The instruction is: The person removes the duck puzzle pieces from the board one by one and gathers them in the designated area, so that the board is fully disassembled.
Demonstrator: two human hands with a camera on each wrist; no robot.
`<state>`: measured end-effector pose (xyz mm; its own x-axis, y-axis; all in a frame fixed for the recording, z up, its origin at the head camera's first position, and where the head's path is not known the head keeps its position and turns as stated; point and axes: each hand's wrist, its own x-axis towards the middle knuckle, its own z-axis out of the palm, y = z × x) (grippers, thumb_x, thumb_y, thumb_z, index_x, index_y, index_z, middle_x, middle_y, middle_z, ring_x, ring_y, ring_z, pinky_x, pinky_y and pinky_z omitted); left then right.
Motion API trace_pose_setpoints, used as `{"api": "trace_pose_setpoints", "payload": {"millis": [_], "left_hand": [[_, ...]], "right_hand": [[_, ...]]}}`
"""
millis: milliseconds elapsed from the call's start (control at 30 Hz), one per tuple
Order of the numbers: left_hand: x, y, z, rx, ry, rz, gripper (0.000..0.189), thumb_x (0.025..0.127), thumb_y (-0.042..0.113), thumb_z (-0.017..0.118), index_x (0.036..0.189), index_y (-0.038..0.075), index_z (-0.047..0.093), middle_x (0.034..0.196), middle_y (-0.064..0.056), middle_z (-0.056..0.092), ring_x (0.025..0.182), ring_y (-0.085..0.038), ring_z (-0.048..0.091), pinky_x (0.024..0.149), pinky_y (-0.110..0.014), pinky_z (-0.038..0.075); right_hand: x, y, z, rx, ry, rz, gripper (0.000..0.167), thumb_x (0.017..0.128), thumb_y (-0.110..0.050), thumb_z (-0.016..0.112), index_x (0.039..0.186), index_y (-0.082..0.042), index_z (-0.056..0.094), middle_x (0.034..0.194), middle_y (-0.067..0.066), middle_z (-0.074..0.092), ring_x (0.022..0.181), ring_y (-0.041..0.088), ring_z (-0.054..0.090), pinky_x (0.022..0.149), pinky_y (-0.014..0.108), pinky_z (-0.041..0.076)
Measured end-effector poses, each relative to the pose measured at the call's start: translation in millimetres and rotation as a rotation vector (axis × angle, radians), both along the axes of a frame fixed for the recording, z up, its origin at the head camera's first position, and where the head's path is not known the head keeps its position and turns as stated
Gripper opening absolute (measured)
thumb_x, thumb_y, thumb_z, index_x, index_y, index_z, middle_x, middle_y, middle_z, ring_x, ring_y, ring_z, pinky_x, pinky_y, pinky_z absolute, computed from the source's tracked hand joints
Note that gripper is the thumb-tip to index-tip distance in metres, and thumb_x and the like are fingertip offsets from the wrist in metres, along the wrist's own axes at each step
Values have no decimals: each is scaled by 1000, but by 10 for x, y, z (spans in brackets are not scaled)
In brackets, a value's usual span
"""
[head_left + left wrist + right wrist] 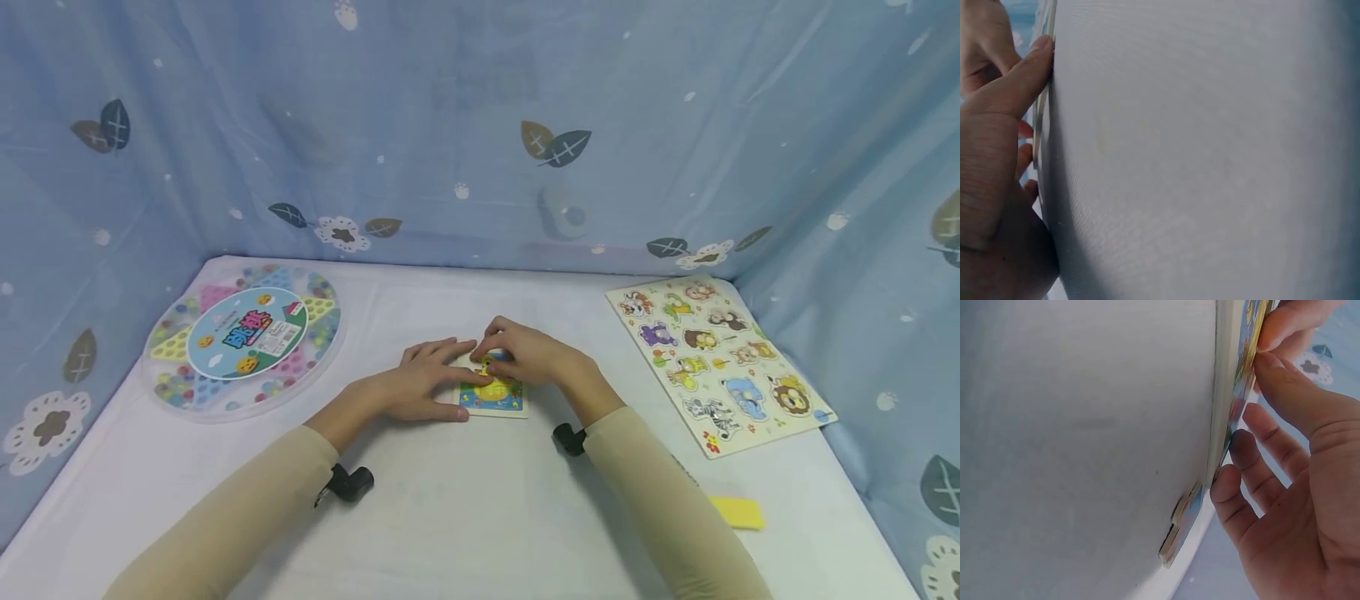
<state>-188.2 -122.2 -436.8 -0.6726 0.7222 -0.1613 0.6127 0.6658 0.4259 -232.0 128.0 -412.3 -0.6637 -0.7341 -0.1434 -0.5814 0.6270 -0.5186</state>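
Observation:
A small jigsaw puzzle (504,408) with a yellow figure on blue lies mid-table, its middle partly covered by the hands. My left hand (420,383) rests at its left side, fingers stretched over it and the thumb along its near edge. From the right, my right hand (528,354) grips the puzzle, its fingers curled at the far edge and its thumb on the picture. The right wrist view shows this thumb (1294,400) on the face, close to a left fingertip. A loose puzzle piece (1182,525) lies beyond the board there.
At the far left lies a round clear game box (247,342) with colored beads. A flat animal puzzle board (716,367) is at the right. A yellow block (738,512) sits near the right forearm. Blue patterned curtains (465,133) enclose the table (465,500).

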Motion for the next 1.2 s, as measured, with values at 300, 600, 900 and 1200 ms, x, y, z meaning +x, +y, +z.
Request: {"api": "trace_pose_setpoints", "payload": {"millis": [300,600,900,1200], "left_hand": [[-15,-11,-15,8,1,-4,60,95,63,63,151,51,46,173,1,11,158,-35,7,115,-67,17],[-15,5,3,14,-18,12,59,93,63,64,149,51,48,173,4,11,158,-35,7,115,-66,17],[-11,10,-11,13,-13,11,60,94,63,65,150,50,49,173,4,10,157,-36,9,115,-64,18],[-15,3,-10,9,-15,12,60,93,63,65,150,50,48,173,1,13,158,-35,8,115,-63,18]], "right_hand": [[-12,-11,25,20,17,10,20,102,-15,65,119,-24,71,132,2,52,109,19,59,101,41,48],[-29,-31,58,25,-29,0,19,103,-12,64,117,-24,69,132,3,51,119,22,56,106,43,46],[-28,-12,26,-50,-49,-14,21,104,-7,59,113,-22,70,121,2,57,95,17,57,92,38,48],[-30,25,11,-69,-45,-2,20,100,-3,64,109,-20,70,113,-2,63,102,19,54,91,38,48]]}}
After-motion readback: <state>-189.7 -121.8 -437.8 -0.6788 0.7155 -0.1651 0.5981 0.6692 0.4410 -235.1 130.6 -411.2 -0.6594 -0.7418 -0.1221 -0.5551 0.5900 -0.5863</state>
